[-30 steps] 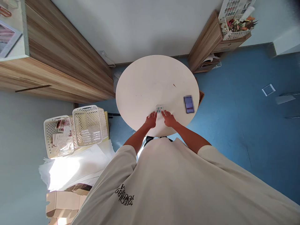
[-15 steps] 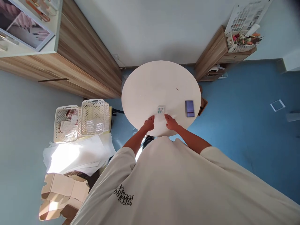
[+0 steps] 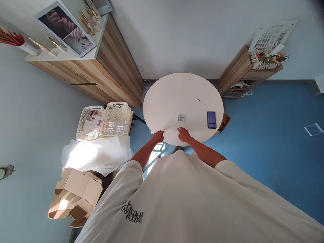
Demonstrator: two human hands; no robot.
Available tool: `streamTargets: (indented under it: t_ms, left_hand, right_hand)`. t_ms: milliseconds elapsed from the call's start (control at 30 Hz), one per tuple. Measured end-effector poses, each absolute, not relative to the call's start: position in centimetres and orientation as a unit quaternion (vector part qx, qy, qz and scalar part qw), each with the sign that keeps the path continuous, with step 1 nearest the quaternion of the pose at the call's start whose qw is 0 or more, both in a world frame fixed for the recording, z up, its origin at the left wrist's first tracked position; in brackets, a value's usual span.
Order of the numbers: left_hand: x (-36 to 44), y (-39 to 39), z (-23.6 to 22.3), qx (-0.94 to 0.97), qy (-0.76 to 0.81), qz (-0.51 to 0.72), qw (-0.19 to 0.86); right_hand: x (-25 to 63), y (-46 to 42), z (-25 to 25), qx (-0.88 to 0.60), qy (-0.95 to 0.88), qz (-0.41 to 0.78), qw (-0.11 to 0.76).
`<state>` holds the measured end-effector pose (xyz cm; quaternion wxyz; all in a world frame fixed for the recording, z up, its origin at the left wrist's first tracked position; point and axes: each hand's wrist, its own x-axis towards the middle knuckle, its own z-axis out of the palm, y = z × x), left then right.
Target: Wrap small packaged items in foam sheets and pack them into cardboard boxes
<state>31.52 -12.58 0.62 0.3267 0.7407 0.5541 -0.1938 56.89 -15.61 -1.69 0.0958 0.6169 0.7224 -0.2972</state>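
A small clear pack with rows of coloured pieces (image 3: 181, 118) lies on the round white table (image 3: 172, 87), beyond both of my hands. My left hand (image 3: 158, 136) rests at the table's near left edge, its fingers stretched toward the tabletop with nothing seen in them. Over the near part of the table is my right hand (image 3: 184, 134), fingers apart and empty, just short of the pack. A phone-like dark tablet with a blurred screen (image 3: 211, 119) lies to the right of that hand.
Two white perforated baskets (image 3: 116, 105) stand at the left, with white paper sheets (image 3: 111, 150) and folded cardboard boxes (image 3: 78, 189) nearer me. A wooden cabinet (image 3: 121, 64) rises at the back left. A smaller wooden cabinet (image 3: 236, 72) stands at the back right.
The view has shifted, so the room appears farther right. Both hands have drawn back slightly from the pack, the left one toward the table edge. The pack stays on the table.
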Motion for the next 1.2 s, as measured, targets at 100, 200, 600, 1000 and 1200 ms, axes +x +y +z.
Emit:
streamTargets:
  t_ms: [100,200,600,1000,1200]
  left_hand:
    - [28.8,-13.0,2.0,0.748,0.571,-0.172,0.292]
    - [25.5,-13.6,3.0,0.75,0.585,-0.159,0.266]
    - [10.6,-16.6,4.8,0.801,0.557,-0.166,0.144]
    - [6.6,-18.6,5.7,0.768,0.589,-0.201,0.15]
    - [7.1,-17.6,5.9,0.775,0.597,-0.148,0.146]
  right_hand:
    - [54.0,-16.1,-1.8,0.614,0.728,-0.296,0.07]
    - [50.3,-17.0,-1.6,0.607,0.734,-0.303,0.045]
    - [35.7,-23.3,0.3,0.596,0.727,-0.34,-0.028]
    - [32.0,-25.0,1.7,0.587,0.734,-0.34,-0.04]
    - [30.7,-24.3,1.8,0.578,0.733,-0.353,-0.059]
